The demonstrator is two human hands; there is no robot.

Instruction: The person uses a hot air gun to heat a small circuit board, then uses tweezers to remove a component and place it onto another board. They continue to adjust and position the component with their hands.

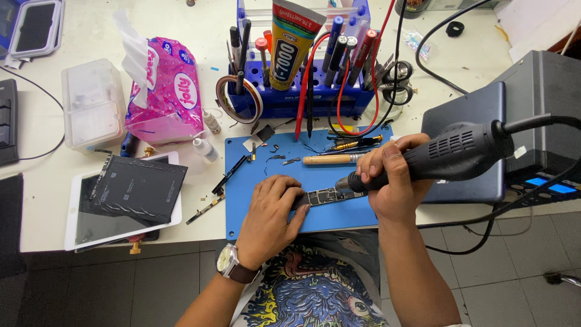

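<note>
At the left edge of the surface (200,36) lies a white tablet (121,203) with a dark panel (142,188) resting on it, opened up and set aside, it seems, so its parts stay together. Behind it sit a clear plastic box (94,103) and a pink tissue pack (166,91).

Your left hand (269,212) rests on the blue mat (302,163) near the front edge, its fingers (296,197) flat and close together, gripping nothing but pressing down the left end of the small circuit board (327,195) (likely to keep it from sliding). The board lies on the mat's front half, between your two hands.

Further back, a blue tool rack (302,91) keeps a glue tube (290,42), pens and probes upright within reach.

Your right hand (387,175) is wrapped fully around the black hot-air handpiece (448,154), fingers tight on its grip, nozzle (345,181) tilted down just over the board's right end. Its cable runs toward the dark station (532,109) at the right edge.
</note>
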